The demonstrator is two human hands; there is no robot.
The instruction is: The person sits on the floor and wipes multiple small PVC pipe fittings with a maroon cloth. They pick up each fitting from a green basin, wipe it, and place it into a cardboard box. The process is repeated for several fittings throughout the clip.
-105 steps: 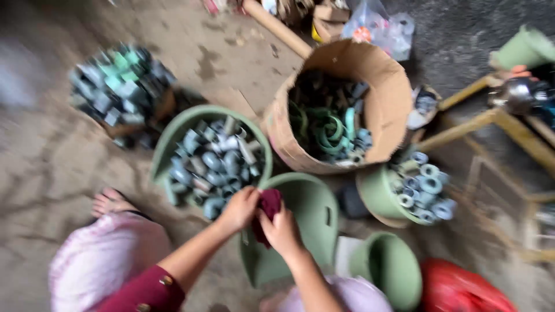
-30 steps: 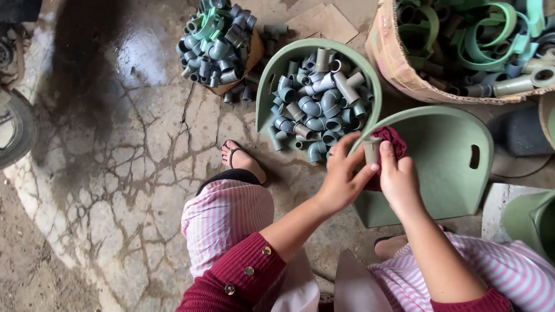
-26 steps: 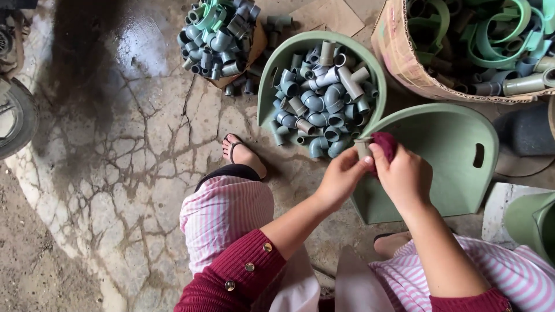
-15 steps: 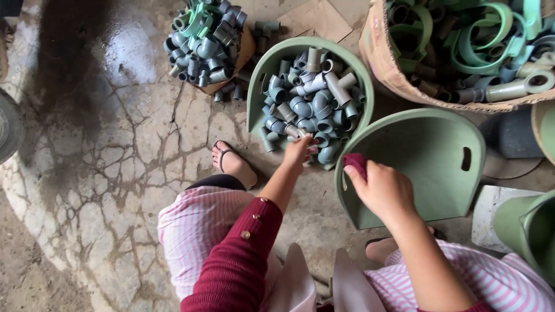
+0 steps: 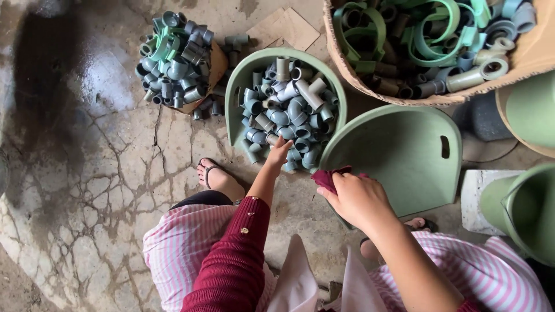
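Head view: left hand [image 5: 279, 152] on pipe fittings [image 5: 287, 110]

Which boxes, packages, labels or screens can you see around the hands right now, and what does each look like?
Cardboard box: top right, brown, open, rounded wall, filled with green rings and grey pipe pieces.
Flattened cardboard: top centre on the floor, tan, creased.
Small cardboard box: top left, brown, under heaped grey-green fittings.
No labels, signs or screens show.

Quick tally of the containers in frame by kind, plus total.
Green plastic scoop bins: 4 — one full of grey fittings, which the left hand reaches into, one empty by the right hand that grips a dark red cloth, two at the right edge
Cardboard boxes: 2 — large, small
Total: 6
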